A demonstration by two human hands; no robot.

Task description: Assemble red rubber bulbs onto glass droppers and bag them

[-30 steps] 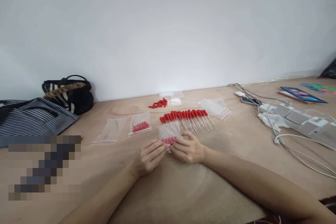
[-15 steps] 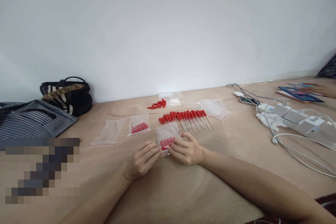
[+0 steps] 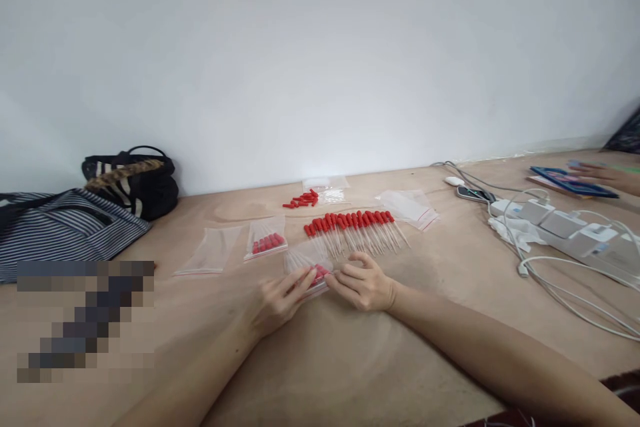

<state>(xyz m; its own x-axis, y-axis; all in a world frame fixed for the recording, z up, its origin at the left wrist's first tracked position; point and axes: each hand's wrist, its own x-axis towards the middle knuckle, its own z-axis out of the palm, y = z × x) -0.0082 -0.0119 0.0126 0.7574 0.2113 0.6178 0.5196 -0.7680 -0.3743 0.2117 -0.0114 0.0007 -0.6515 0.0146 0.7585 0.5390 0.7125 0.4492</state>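
Note:
A clear zip bag [image 3: 304, 256] with several red-bulbed droppers in it lies tilted on the table, its zip edge toward me. My left hand [image 3: 280, 295] has its fingers over the bag's left part and the near edge, partly hiding the red bulbs. With pinched fingertips my right hand [image 3: 364, 283] holds the bag's right near corner. Just beyond the hands is a row of loose droppers [image 3: 357, 227] with red bulbs and thin pale stems. To the left lie another bag of droppers [image 3: 267, 238] and a flat bag [image 3: 210, 251] with nothing visible inside.
Loose red bulbs [image 3: 301, 199] lie near the wall beside a bag of clear stems [image 3: 334, 193]. More flat bags [image 3: 409, 205] are right of the droppers. Chargers and cables [image 3: 560, 227] spread at right, near another person's hand [image 3: 597, 175]. A striped bag [image 3: 75, 227] stands left.
The bag has turned, its far end swinging left. My left hand has slid further over its front, covering more red bulbs. My right hand stays at the right corner.

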